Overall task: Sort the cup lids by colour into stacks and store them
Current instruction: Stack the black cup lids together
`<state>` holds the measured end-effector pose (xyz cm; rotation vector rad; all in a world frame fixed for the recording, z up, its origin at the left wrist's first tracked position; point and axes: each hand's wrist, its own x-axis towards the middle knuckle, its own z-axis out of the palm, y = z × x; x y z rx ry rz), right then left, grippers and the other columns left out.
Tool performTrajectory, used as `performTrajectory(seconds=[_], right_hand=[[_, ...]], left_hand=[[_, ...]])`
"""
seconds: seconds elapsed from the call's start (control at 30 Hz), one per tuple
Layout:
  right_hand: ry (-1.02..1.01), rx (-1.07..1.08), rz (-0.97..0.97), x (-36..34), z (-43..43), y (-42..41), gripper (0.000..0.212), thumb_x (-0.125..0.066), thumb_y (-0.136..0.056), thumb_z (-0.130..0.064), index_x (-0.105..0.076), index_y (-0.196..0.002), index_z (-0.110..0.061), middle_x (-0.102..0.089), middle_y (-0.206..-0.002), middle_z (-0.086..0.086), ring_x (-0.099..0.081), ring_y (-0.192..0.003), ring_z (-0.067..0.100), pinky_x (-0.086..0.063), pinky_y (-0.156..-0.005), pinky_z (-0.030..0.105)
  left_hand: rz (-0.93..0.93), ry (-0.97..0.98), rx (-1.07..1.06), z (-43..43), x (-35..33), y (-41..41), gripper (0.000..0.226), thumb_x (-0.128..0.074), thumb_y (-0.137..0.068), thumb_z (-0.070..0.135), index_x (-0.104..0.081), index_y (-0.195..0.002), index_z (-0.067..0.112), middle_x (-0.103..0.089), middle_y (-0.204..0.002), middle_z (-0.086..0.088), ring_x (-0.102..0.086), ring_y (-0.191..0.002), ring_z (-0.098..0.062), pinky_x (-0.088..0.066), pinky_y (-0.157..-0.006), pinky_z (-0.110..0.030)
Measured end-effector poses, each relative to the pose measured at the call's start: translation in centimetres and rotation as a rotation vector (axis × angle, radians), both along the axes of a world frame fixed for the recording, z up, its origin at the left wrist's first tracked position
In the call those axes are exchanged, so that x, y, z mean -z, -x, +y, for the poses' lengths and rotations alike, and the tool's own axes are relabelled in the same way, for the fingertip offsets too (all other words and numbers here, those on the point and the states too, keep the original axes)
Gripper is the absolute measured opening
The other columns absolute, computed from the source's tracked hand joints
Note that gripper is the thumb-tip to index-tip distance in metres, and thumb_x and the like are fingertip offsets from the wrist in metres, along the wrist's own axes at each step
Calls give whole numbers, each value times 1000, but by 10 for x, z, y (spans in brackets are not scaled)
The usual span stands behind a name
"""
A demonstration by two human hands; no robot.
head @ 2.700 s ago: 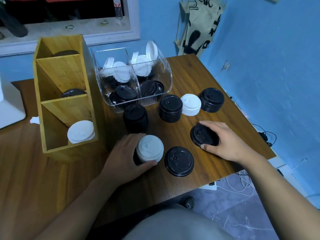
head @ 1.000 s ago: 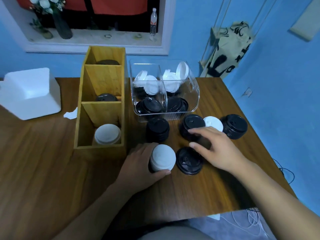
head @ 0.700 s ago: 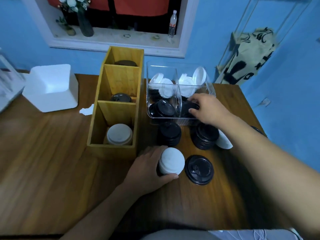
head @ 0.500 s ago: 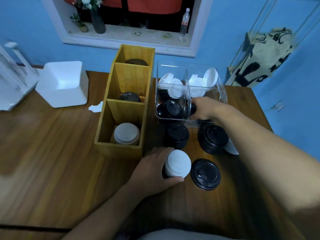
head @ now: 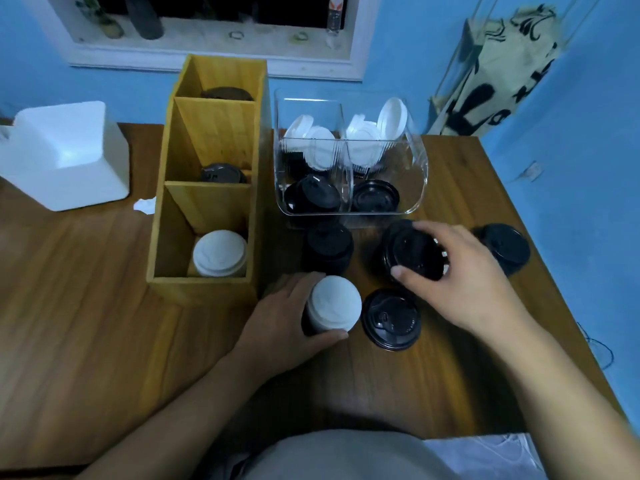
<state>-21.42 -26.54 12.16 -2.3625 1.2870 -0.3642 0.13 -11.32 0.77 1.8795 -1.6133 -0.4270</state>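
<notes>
Left hand (head: 277, 317) grips white-topped stack (head: 334, 303); clear bin (head: 417, 181) holds mixed lids (head: 375, 199).

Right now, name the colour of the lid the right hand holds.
Black: the lid, head view.

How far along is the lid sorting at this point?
Done: wooden organizer holds a white stack in front, dark lids behind; black stacks stand on the table. In hand: left hand grips a white-topped stack, right hand holds a black lid over a black stack. Left: mixed lids in the clear bin, one loose black lid.
</notes>
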Motion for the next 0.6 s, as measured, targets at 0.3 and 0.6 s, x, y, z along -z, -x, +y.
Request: performTrajectory(seconds=[0.3, 0.6], right_hand=[[63, 264, 166, 78, 44, 88, 73, -67, -80, -66, -53, -140, -26, -56, -120, 2, -54, -111, 28, -49, -95, 41], [-171, 0, 128, 64, 34, 117, 92, -76, -79, -58, -29, -156, -39, -21, -162, -11, -14, -149, 16, -22, -122, 47]], left_hand=[[-20, 34, 15, -1, 1, 2, 87, -76, -74, 68, -47, -142, 23, -55, -134, 6, -47, -122, -6, -38, -100, -23], [-29, 18, 28, -2, 4, 2, 84, -75, -74, 69, -47, -140, 25, -56, -131, 5, -51, -120, -14, -43, -98, -29]])
